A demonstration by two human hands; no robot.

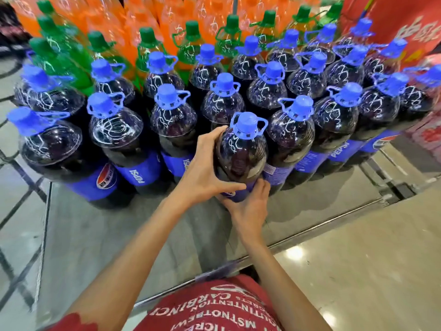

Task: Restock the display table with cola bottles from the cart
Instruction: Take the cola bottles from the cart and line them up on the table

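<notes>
Head view: the display table already holds rows of Pepsi bottles, with bare top left in front, so restocking looks well along. Both hands clasp the front bottle in the nearest row, left hand on its shoulder, right hand at its label.

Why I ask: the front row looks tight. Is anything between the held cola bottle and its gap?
Nothing visible. The left hand and right hand grip the cola bottle, already in the gap between front-row bottles.
</notes>
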